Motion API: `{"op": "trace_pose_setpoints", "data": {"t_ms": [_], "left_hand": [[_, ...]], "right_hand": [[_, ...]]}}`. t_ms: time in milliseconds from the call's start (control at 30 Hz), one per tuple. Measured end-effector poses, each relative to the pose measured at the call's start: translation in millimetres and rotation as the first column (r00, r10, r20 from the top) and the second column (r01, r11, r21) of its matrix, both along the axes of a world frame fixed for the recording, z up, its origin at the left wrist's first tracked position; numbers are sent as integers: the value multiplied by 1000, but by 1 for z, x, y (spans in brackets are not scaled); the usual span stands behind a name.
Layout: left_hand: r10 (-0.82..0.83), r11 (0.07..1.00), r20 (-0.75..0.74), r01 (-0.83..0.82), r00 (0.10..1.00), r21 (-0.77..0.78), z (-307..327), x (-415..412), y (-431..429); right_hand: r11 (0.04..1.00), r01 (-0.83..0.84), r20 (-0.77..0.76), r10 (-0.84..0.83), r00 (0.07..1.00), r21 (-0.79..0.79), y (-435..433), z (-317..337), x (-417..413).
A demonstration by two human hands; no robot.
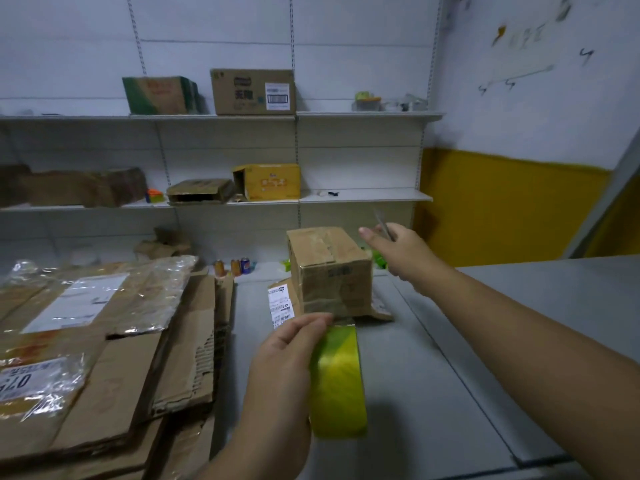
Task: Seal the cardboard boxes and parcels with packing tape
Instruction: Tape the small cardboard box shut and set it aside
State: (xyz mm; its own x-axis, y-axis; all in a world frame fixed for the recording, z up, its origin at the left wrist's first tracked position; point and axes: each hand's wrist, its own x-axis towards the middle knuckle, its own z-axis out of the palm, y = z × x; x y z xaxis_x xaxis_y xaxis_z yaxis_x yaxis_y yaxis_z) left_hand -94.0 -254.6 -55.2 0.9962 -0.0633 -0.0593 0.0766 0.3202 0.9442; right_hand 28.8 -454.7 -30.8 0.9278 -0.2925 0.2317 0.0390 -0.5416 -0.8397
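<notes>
A worn brown cardboard box point(330, 271) stands on the grey table point(433, 375), with old tape across its top and a white shipping label point(281, 304) at its lower left. My left hand point(287, 358) grips a large roll of yellow-green packing tape point(337, 382) just in front of the box; the roll's top edge meets the box's lower front. My right hand point(398, 251) is raised beside the box's upper right corner and pinches a thin, blurred metal tool point(382, 221).
Flattened cardboard and plastic-wrapped parcels point(97, 341) are stacked on the left. Small cans point(235, 266) stand behind them. Wall shelves point(363, 197) behind the table hold several boxes. A yellow-painted wall point(502, 209) is at the right.
</notes>
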Motion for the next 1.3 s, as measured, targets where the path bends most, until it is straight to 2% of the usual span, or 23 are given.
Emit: {"op": "trace_pose_setpoints", "data": {"t_ms": [167,333,467,533,600,667,733,767,833,900,967,1100,1200,1300], "left_hand": [[3,993,96,-14,995,115,-2,5,18],[-143,958,230,76,963,278,-13,6,38],[-262,865,303,83,916,495,-15,2,46],[-396,722,377,30,838,692,-15,7,54],[-602,427,364,-98,711,899,-13,14,59],[-740,160,316,-302,594,940,-18,18,58],[-826,9,247,-427,506,904,-32,18,54],[-858,-26,206,-440,470,898,-40,17,51],[-885,-27,167,-408,433,912,-52,16,49],[-889,-13,159,-371,429,929,-57,17,48],[-886,-33,126,-333,445,942,-55,19,47],[-871,-85,67,-284,487,955,-47,16,47],[-864,-118,0,-201,504,972,-40,12,45],[-843,-107,20,-204,538,973,-40,11,43]], "right_hand": [[998,5,-300,-25,954,-67,25,-8,19],[988,51,-290,-93,953,-147,24,-1,2],[987,16,-284,-62,957,-162,22,7,-29],[959,0,-298,-88,950,-283,22,8,-41],[919,36,-232,-136,963,-392,20,8,-52],[898,142,-32,-171,985,-417,15,9,-66],[927,183,176,-131,976,-327,11,8,-85],[951,134,203,-78,976,-277,12,5,-97],[969,-27,104,55,993,-247,18,-6,-119],[962,-108,-1,111,994,-251,20,-22,-131],[979,-95,-26,91,995,-180,15,-32,-131],[997,-21,-101,29,994,80,-3,-41,-119],[975,33,-131,-4,991,222,-12,-50,-113],[931,108,-137,-63,989,348,-19,-54,-111]]}}
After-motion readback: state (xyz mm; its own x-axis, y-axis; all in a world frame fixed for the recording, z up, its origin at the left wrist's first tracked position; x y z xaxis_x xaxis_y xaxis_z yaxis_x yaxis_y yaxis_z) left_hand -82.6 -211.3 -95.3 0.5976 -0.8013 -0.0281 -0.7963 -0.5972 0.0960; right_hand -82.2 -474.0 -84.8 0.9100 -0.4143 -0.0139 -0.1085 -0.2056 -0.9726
